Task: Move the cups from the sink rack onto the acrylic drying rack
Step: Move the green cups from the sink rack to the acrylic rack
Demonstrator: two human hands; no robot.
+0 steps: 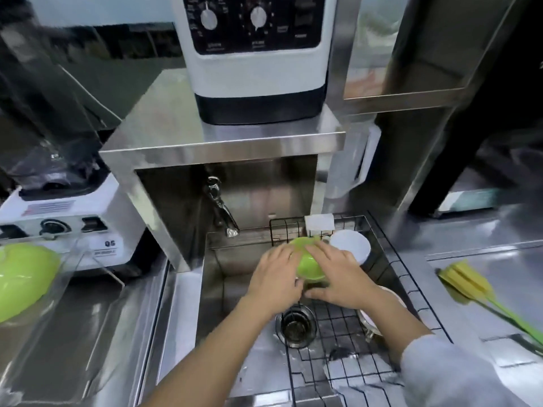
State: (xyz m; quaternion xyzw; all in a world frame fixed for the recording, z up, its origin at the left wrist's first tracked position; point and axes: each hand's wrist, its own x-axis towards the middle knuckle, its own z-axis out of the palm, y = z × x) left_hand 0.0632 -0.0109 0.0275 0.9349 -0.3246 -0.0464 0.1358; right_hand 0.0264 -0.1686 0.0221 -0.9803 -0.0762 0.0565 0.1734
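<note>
Green cup point(308, 267) over the sink point(214, 292), above the wire rack point(346, 327), held between both hands. Left hand point(274, 279) curled on its left side, right hand point(342, 277) on its right. White cup point(351, 245) just behind. Second green cup point(25, 277) on clear rack point(73, 292), far left on tabletop point(484, 230).

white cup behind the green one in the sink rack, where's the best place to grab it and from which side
Probably by its rim, from above and the right: the white cup stands mouth up, and the green cup, held in both hands, crowds its left side, while the right side looks clear.
</note>
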